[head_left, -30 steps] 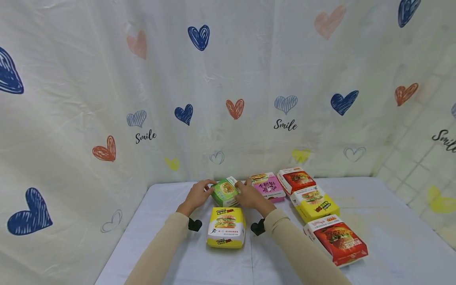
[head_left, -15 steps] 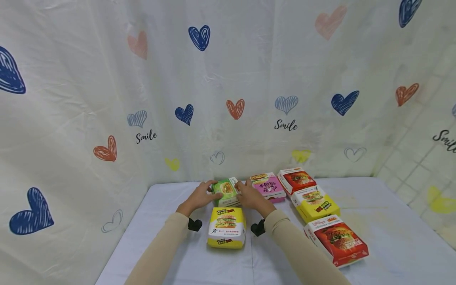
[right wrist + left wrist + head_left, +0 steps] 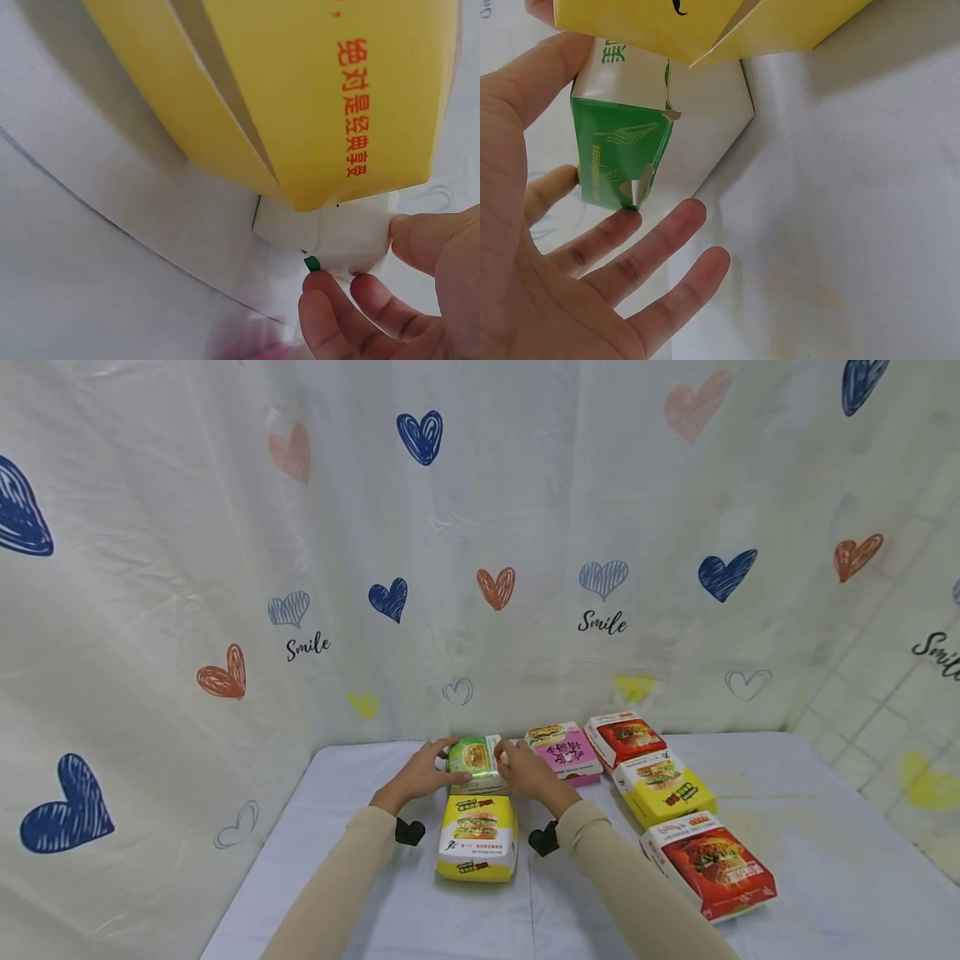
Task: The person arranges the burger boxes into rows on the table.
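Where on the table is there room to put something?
Right of the front red box, and left of the left sleeve, the white cloth lies bare. It's crowded between the green box and pink box.

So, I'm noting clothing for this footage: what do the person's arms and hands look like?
The person wears plain, long beige fabric sleeves ending near the wrists. The left hand and right hand wear no gloves. A small black heart-shaped piece shows beside each sleeve end; its attachment is unclear.

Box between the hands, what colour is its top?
Box top: green and white, best seen in the head view.
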### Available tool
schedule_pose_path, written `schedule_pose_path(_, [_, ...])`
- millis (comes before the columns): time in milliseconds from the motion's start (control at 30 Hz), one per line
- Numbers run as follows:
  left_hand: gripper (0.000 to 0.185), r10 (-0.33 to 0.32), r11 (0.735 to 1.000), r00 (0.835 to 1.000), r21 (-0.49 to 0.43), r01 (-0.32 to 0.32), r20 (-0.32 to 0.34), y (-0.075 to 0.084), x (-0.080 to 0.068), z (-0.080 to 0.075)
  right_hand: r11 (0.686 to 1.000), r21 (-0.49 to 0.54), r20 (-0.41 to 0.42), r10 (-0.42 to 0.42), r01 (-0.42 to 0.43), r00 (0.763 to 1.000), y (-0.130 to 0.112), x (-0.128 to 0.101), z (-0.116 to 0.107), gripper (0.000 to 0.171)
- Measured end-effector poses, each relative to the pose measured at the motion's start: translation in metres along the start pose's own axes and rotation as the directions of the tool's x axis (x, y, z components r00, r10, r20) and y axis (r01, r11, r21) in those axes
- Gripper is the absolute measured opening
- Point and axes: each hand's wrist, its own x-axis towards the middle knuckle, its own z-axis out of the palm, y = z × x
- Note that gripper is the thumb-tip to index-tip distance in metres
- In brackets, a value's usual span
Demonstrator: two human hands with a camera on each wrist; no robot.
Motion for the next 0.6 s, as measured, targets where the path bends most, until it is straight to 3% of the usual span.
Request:
schedule_pose_path(133, [0.088,0.009,1.0,1.0,-0.007,-0.009,0.003,-0.0018,0.0019,0.0003,1.0,0.017,-0.012,-0.006,0.006,1.0,-0.0002,0.0006,0.0003,0.028])
schedule_pose_path(300, [0.085,0.02,1.0,1.0,-0.017,-0.02,0.011,-0.0047,0.0054,0.0015,0.999,0.044,-0.018,-0.007,0.008,1.0,0.0003,0.0019,0.0002,0.045])
schedule_pose_path(600, [0.079,0.014,1.0,1.0,-0.026,-0.013,0.026,-0.0061,0.0058,0.0,0.999,0.04,0.03,-0.011,0.01,0.999,0.0001,0.0039,-0.0033,0.064])
